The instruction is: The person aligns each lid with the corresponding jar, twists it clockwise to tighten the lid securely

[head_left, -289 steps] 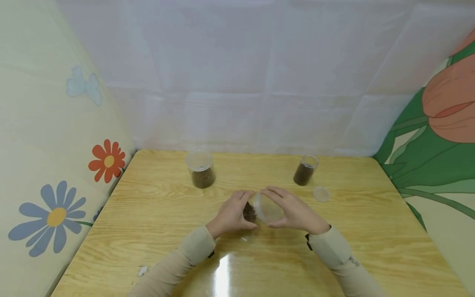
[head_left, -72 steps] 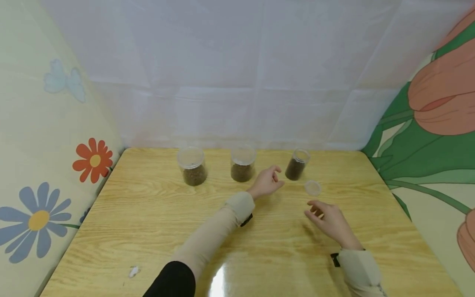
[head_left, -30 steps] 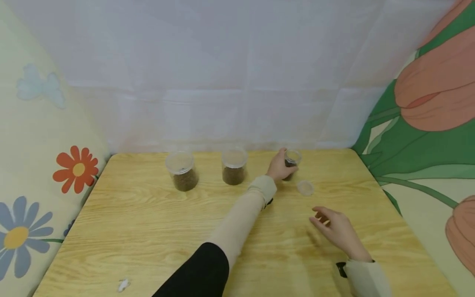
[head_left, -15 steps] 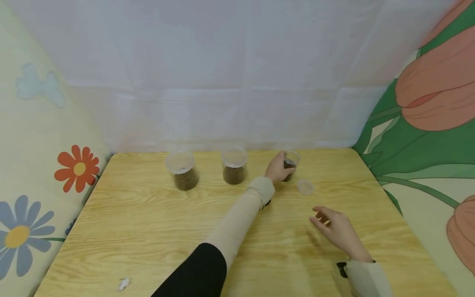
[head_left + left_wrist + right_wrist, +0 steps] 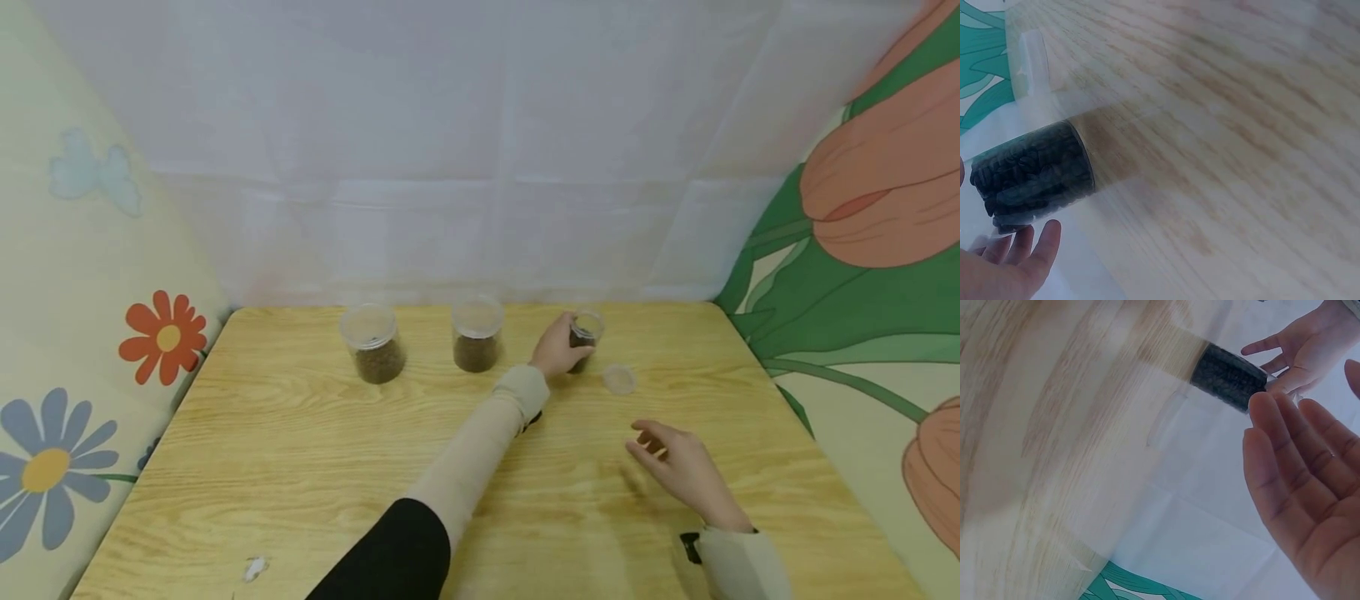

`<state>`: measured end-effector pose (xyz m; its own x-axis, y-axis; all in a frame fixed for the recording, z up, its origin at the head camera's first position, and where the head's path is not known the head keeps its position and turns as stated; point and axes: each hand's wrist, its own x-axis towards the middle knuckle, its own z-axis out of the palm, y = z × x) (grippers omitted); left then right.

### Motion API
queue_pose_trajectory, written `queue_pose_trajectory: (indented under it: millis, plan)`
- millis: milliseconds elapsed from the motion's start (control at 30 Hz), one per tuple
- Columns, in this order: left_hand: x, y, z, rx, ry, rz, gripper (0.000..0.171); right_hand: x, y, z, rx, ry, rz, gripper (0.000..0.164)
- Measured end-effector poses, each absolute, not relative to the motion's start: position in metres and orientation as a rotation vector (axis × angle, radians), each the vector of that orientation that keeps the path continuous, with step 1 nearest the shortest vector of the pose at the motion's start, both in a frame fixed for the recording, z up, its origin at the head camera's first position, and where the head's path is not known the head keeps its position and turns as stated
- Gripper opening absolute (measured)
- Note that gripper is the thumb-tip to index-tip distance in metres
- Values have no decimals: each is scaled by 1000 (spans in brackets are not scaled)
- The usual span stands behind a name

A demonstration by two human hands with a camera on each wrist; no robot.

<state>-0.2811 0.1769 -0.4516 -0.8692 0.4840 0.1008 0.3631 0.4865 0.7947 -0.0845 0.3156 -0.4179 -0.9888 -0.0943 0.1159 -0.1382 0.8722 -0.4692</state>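
Observation:
A slim clear jar (image 5: 582, 340), partly filled with dark bean-like pieces, stands upright at the back right of the table. My left hand (image 5: 558, 346) holds it from the left side, thumb in front; in the left wrist view some fingers (image 5: 1047, 247) show beside the jar (image 5: 1035, 172). To the jar's right, a round translucent lid (image 5: 619, 379) lies flat on the wood. My right hand (image 5: 682, 467) hovers nearer the front right, fingers loosely bent, holding nothing. Its palm and fingers (image 5: 1297, 475) fill the right side of the right wrist view.
Two wider clear jars with brown contents, one at left (image 5: 378, 350) and one in the middle (image 5: 476, 337), stand along the back of the wooden table (image 5: 337, 467). Behind them hangs a white sheet (image 5: 420, 150). A small white patch (image 5: 256, 568) shows near the front left.
Earlier both hands held a wide jar at the centre; it now stands at the back middle. My left hand has reached the slim jar and shifted it slightly left. The right hand stays put lately.

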Motion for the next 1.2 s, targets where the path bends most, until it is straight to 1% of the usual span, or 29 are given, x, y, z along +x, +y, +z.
queue_pose_trajectory:
  millis: [300, 733, 1200]
  plan:
    - [-275, 170, -454, 741, 2596, 1320, 65, -82, 314, -420, 184, -2954, 757, 29]
    - [-266, 158, -456, 820, 2573, 1345, 66, -82, 310, -421, 225, -2924, 752, 27]
    - [-259, 142, -458, 851, 2522, 1362, 67, -80, 306, -420, 185, -2951, 771, 28]
